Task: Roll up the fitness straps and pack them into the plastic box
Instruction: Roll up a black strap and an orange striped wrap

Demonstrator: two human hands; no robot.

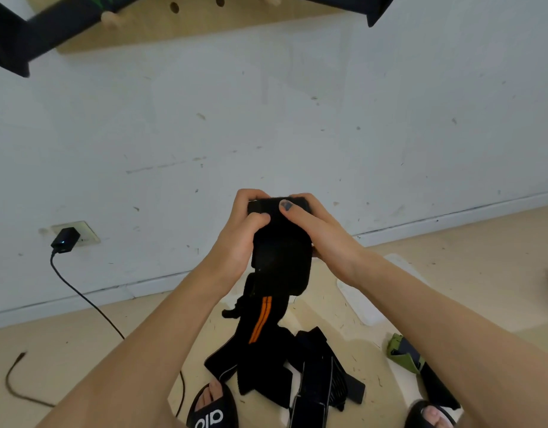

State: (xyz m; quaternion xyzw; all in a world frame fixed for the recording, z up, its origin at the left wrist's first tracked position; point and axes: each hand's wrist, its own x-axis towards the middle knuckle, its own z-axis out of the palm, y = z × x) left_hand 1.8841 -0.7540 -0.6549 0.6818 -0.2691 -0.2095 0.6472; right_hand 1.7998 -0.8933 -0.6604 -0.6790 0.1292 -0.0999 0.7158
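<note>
While both hands hold it, strap hangs lengthwise downward

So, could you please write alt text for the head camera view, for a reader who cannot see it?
Both hands, left hand and right hand, grip a black strap with orange stripes held up before a white wall, its loose end hanging toward a pile of black straps on the floor. A charger is plugged into a wall socket at left.

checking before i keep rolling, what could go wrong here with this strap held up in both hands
1. The strap has a long tail with orange stripes hanging into the pile of straps on the floor; it may snag there.
2. Both hands, left and right, pinch only the top, so the roll could loosen.
</note>
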